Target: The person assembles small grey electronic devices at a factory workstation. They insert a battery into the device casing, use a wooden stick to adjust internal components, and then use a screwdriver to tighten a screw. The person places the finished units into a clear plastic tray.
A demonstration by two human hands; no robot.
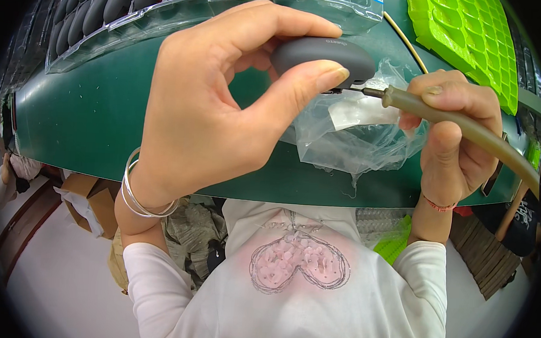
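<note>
My left hand [225, 99] is closed round a dark grey, smooth, rounded device [334, 55] that looks like a computer mouse, thumb below and fingers on top. My right hand [459, 127] grips a brownish rubber tube [471, 127] between thumb and fingers. A thin dark metal tip [372, 92] sticks out of the tube's end and meets the lower edge of the device, beside my left thumb. What the tip touches there is too small to make out. Under both hands lies a crumpled clear plastic bag [351, 149] with a white piece [359, 114] on it.
At the far left, a clear plastic tray [62, 60] holds several similar dark grey devices [121, 1]. A bright green moulded tray [473, 39] lies at the far right. The green tabletop [83, 122] ends close to my body. Cardboard boxes [88, 199] stand on the floor at left.
</note>
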